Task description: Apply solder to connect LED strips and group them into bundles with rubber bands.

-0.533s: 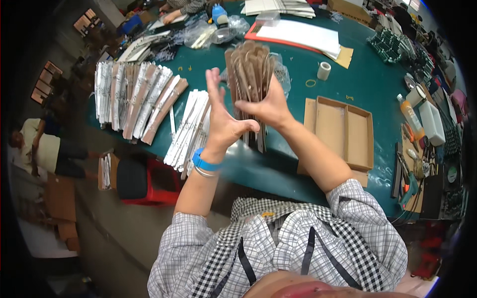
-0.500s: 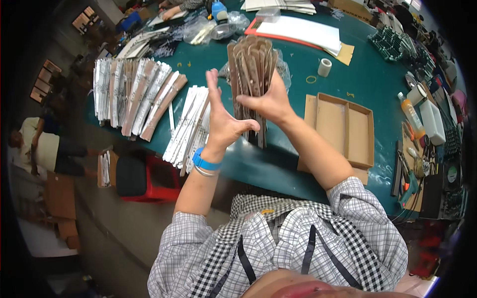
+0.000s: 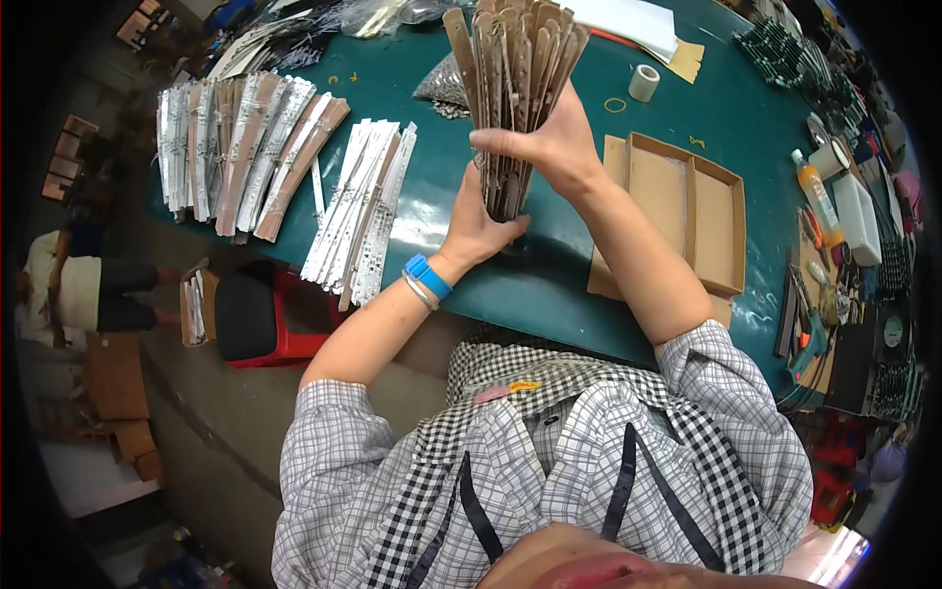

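A thick bundle of brown cardboard strips [image 3: 512,93] stands upright above the green table [image 3: 432,211], fanned out at its top. My right hand [image 3: 549,147] grips it around the middle. My left hand [image 3: 478,228], with a blue band on the wrist, closes around the bundle's lower end from the left and below. Both forearms come up from my checked shirt at the bottom of the view.
Rows of bundled strips [image 3: 245,147] and white strips [image 3: 363,211] lie on the table's left. A shallow brown cardboard tray [image 3: 687,211] sits to the right, a tape roll [image 3: 644,82] behind it. Bottles and tools [image 3: 829,211] crowd the right edge. A red-and-black stool [image 3: 257,319] stands below.
My left hand, open beside the bundle before, has dropped and closed on its lower end. The bundle now sits higher in the view, with my right hand still on it.
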Demonstrator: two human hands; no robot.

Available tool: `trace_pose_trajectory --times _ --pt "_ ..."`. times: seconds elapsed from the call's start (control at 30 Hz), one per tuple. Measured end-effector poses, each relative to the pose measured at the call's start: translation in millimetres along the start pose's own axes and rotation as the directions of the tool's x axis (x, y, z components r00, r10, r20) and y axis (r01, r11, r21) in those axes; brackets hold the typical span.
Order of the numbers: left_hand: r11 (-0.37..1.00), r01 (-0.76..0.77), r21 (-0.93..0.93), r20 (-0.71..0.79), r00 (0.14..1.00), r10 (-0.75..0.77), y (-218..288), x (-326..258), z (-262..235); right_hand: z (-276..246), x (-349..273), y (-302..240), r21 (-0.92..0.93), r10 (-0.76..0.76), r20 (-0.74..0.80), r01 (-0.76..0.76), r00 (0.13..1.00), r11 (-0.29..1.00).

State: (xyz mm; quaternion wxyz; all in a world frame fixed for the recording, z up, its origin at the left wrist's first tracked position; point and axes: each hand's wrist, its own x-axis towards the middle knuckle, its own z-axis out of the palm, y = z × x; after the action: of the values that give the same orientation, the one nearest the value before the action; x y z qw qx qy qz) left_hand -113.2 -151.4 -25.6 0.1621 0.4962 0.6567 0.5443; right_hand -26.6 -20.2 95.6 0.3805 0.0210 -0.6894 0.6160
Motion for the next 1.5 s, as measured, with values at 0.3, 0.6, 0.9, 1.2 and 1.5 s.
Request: trace_pose_trajectory --times 0.3,0.6,0.9,1.2,1.5 --pt "0.997 -0.076 0.032 -0.141 0.987 0.08 7.4 10.2 21.1 1.6 -9.9 -5.7 0.32 0.134 -0.189 -0.068 0.973 0.945" --pt "0.973 0.092 -0.213 0.031 0.996 -0.087 -2.9 15.1 10.8 -7.4 -8.5 -7.4 0.178 0.085 -0.031 -0.079 0.996 0.981" --pt "0.412 0.443 -0.796 0.419 0.895 -0.153 59.6 -7.6 -3.2 -5.5 -45.0 9.1 0.31 0.53 0.32 -0.615 0.785 0.725" --pt "0.422 0.533 -0.733 0.487 0.845 -0.222 78.5 -31.2 -5.3 -5.1 -54.7 -2.6 0.295 0.638 0.234 -0.679 0.734 0.673" --pt "0.356 0.56 -0.748 0.484 0.827 -0.285 74.1 -40.3 6.4 -6.6 -55.7 -4.4 0.355 0.575 0.348 -0.672 0.74 0.65"
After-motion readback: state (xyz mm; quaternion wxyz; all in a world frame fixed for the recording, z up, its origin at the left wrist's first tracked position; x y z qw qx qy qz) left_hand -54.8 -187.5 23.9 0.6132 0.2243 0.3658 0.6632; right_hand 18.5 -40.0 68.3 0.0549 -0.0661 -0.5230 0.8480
